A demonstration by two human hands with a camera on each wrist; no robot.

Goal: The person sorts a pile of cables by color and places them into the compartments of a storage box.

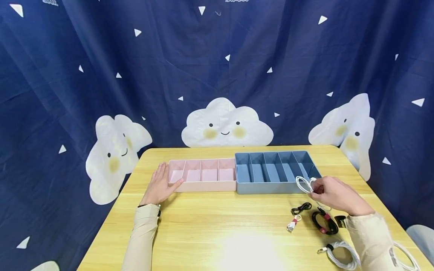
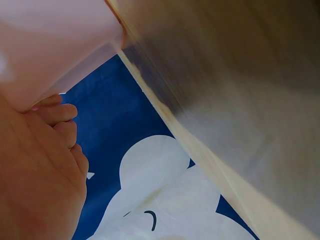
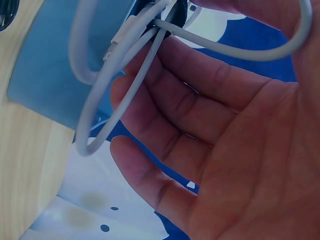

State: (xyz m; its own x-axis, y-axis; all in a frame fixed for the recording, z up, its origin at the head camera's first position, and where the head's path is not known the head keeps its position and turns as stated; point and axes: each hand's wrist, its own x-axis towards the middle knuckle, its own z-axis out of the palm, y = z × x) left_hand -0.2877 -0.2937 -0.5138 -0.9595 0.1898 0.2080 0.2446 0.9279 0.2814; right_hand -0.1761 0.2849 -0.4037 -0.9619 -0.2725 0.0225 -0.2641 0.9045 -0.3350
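Note:
My right hand (image 1: 333,194) pinches a coiled white cable (image 1: 303,184) at the front right corner of the blue divided box (image 1: 271,188). In the right wrist view, loops of this cable (image 3: 92,120) hang past the fingers, and a black strap (image 3: 177,20) binds them. My left hand (image 1: 161,185) rests against the left end of the pink divided box (image 1: 203,186), its fingers extended along the side and its thumb at the front wall. The left wrist view shows that hand (image 2: 45,170) under the pink box wall (image 2: 55,45).
In front of the blue box lie a small black cable (image 1: 301,208), a short white cable (image 1: 293,223), a black cable with red straps (image 1: 324,222) and a thick grey-white cable (image 1: 342,256). Another white cable (image 1: 407,256) lies beyond the right sleeve. A blue curtain (image 1: 217,67) hangs behind the table.

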